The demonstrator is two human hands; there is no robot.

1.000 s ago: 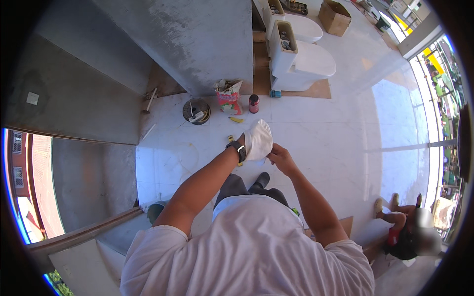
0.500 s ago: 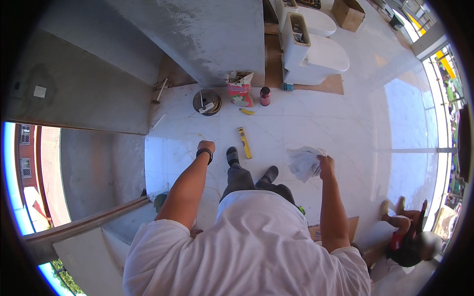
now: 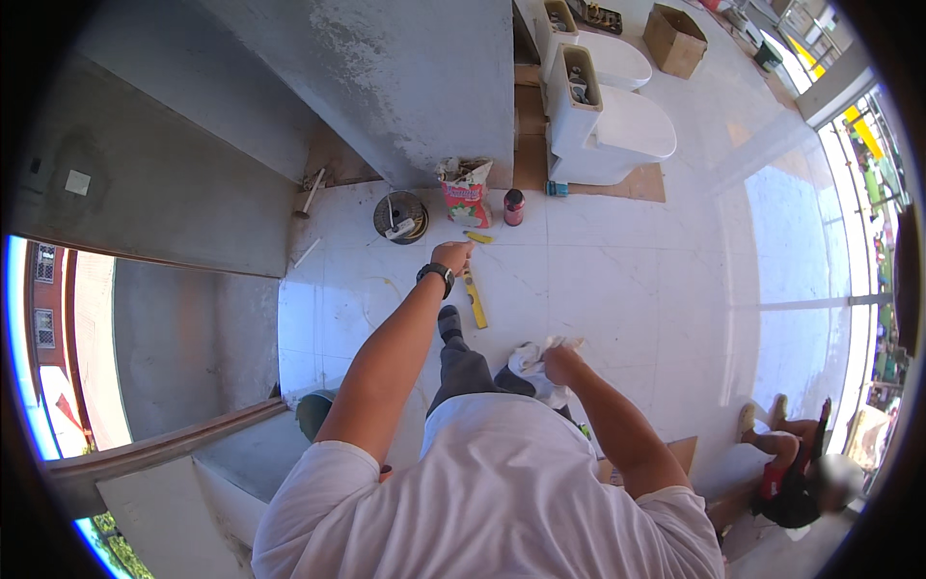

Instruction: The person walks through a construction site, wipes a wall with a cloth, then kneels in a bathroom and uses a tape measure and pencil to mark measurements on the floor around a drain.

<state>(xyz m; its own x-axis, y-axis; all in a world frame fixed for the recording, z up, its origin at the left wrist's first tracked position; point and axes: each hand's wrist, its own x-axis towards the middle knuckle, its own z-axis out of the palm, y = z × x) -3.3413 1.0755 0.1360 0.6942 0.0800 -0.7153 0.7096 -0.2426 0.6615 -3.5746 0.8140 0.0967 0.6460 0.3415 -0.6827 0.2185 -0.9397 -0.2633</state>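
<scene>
My left hand, a dark watch on its wrist, is closed and hangs over the upper end of a yellow spirit level. Whether anything is between its fingers is hidden, and whether it touches the level I cannot tell. A small yellow piece lies on the floor just beyond it. My right hand grips a crumpled white cloth that hangs in front of my right leg and covers that foot.
Ahead stand a round black container with tools, a red printed sack and a dark red bottle. Two white toilets rest on cardboard, far right. A cardboard box is behind them. Another person sits at the lower right.
My left hand has moved right and forward, from beside my left foot to over the level. My right hand has drawn the cloth left and closer to my body.
</scene>
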